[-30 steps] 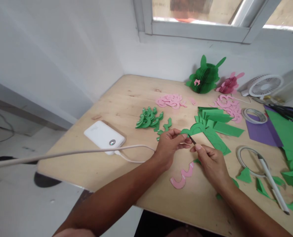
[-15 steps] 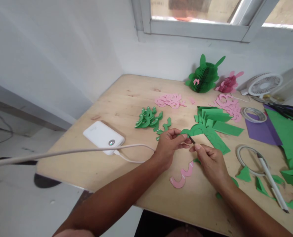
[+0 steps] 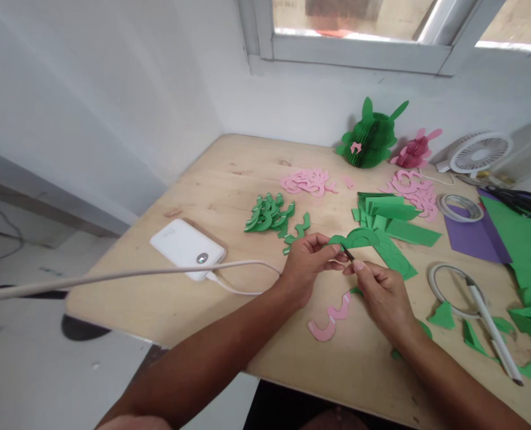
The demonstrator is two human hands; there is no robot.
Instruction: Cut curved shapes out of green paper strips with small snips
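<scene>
My left hand (image 3: pixel 309 263) pinches the near-left end of a green paper piece (image 3: pixel 357 237) with curved outlines, lifted just above the table. Closed around a thin dark-tipped tool (image 3: pixel 348 253) is my right hand (image 3: pixel 384 295); the tool's tip meets the green paper by my left fingertips. My fingers hide the rest of the tool, so its kind is unclear. Below my hands lies a wavy pink paper cutout (image 3: pixel 328 321) with small white strips on it. A pile of green cutouts (image 3: pixel 269 214) sits beyond my left hand.
A white power bank (image 3: pixel 187 245) with a cable lies left. Pink cutouts (image 3: pixel 307 182), folded green strips (image 3: pixel 388 215), a tape roll (image 3: pixel 461 208), black scissors (image 3: pixel 518 200), a white pen-like tool (image 3: pixel 493 334) and green scraps lie around. Green (image 3: pixel 373 140) and pink (image 3: pixel 415 150) paper figures and a fan (image 3: pixel 480 152) stand behind.
The curved green paper has shifted very slightly near my fingertips. Both hands keep nearly the same place and grip.
</scene>
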